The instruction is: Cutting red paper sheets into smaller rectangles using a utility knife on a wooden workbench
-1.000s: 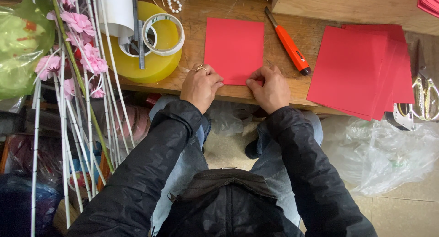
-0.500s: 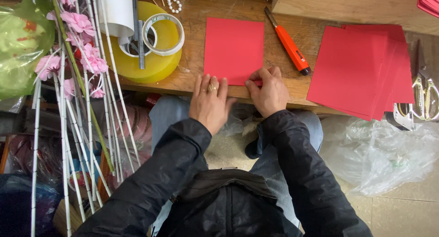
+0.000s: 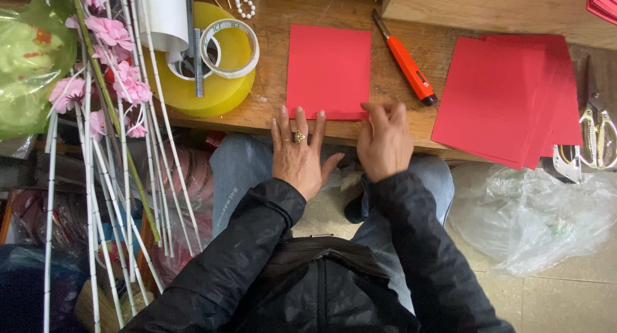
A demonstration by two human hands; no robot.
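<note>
The wooden workbench (image 3: 360, 5) fills the top of my view, and a stack of red paper sheets (image 3: 508, 95) lies fanned out at my right, well apart from the single red sheet (image 3: 329, 70) in front of me. That sheet lies flat near the bench's front edge, between a big yellow roll of tape (image 3: 193, 89) and an orange utility knife (image 3: 406, 60). My left hand (image 3: 299, 154) is laid flat with fingers spread, the tips on the sheet's near edge. My right hand (image 3: 384, 140) is curled loosely at the sheet's near right corner, fingers half bent; it is blurred, so I cannot tell whether they pinch the paper. The sheet looks light and thin, probably stiff enough to hold a crease but easy to dent or tear. I judge it would slide on the smooth wood, so pressing it flat and taking it by an edge or corner suits it best.
</note>
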